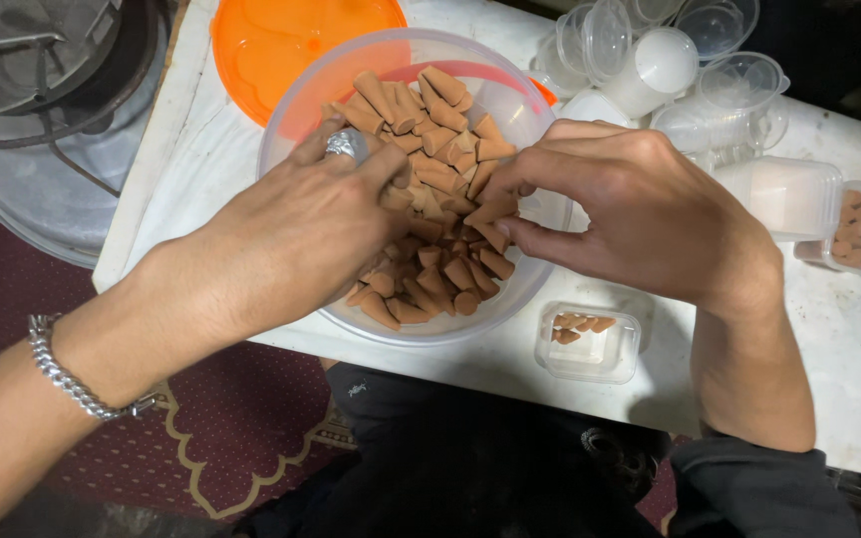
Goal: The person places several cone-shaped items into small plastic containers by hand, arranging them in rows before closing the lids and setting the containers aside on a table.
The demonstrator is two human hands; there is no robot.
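Terracotta-brown cones [437, 179] are filling a clear plastic bowl [296, 120] sitting near the front edge of the white desk [849, 349], and both hands are working inside it. The right hand [640, 214] is pinching a few cones between thumb and fingertips, right over the middle of the heap. The left hand [301, 239], wearing a ring and a chain bracelet, is lying flat into the pile with its fingers loosely spread and partly buried, so I can't tell if it's actually gripping anything.

My take on doing this well: these cones look crumbly, so a light pinch by the wide end is going to be kinder than squeezing the tips, and lifting straight up should keep the rest from tumbling.

Just beside the bowl, toward the person, a small clear box [590, 344] is sitting open with a handful of cones already lying in it. Further right, a filled box [859, 229] is resting near the desk's edge, with a frosted box [784, 194] next to it. A bunch of empty clear cups [670, 50] is crowding the back, and an orange lid [291, 40] is peeking out behind the bowl. The bowl's rim and the right wrist are sitting between the pile and the small box.
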